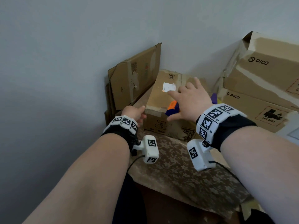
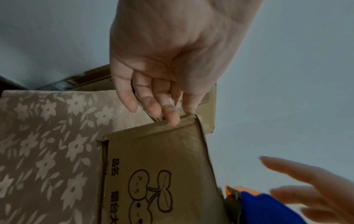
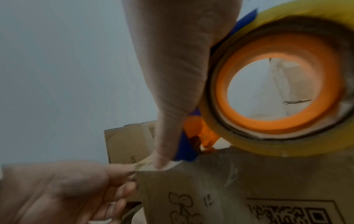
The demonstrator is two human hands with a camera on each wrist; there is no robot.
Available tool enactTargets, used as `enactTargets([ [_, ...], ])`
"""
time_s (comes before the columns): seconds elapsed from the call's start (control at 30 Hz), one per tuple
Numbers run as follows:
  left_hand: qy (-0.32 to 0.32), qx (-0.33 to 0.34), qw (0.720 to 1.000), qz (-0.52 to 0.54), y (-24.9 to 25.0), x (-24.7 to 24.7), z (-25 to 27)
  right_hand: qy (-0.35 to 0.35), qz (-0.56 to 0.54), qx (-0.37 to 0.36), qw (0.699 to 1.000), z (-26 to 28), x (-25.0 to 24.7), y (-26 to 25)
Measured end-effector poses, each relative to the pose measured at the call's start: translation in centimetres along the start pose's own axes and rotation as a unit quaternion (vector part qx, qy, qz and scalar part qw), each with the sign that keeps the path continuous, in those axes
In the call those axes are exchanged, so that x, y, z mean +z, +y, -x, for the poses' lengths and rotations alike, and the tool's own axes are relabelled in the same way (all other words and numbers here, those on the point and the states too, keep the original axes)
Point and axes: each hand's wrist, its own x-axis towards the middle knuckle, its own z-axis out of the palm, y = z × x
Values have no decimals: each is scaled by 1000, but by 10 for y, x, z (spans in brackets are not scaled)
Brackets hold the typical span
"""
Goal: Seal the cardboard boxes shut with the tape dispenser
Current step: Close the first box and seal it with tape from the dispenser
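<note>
A small brown cardboard box [image 1: 158,97] with a cherry drawing stands on a floral-cloth table [image 1: 178,167]. On its top near the front edge lies a blue and orange tape dispenser [image 1: 172,108] with a yellowish tape roll [image 3: 247,144]. My right hand [image 1: 191,101] is spread over the dispenser with straight fingers, and its thumb [image 3: 172,75] reaches down to the box's top front edge [image 3: 249,174]. My left hand [image 1: 134,113] is at the box's near left corner, its fingertips [image 2: 172,119] touching the upper edge [image 2: 162,159]. A short pale strip of tape lies at that corner.
Flattened cardboard [image 1: 134,78] leans on the wall behind and left of the box. Two large PICO boxes [image 1: 262,75] are stacked at the right. The table's front edge runs close below my wrists, with bare cloth between it and the box.
</note>
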Motion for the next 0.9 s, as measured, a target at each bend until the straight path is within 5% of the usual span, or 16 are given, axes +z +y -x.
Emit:
enactTargets([
  [0.2,-25,-21,999,31,-1,-1,3,-101,43,-55,992,-10,-2,-17],
  [0.73,-81,-26,996,-29,-14,-22,-8,-153,41,-52,986,-20,-8,-28],
  [0.8,-54,-4,998,8,-13,-25,-11,-160,36,-46,985,-21,-9,-28],
  [0.9,-96,26,989,112,-3,-27,-4,-167,27,-37,985,-23,-9,-31],
])
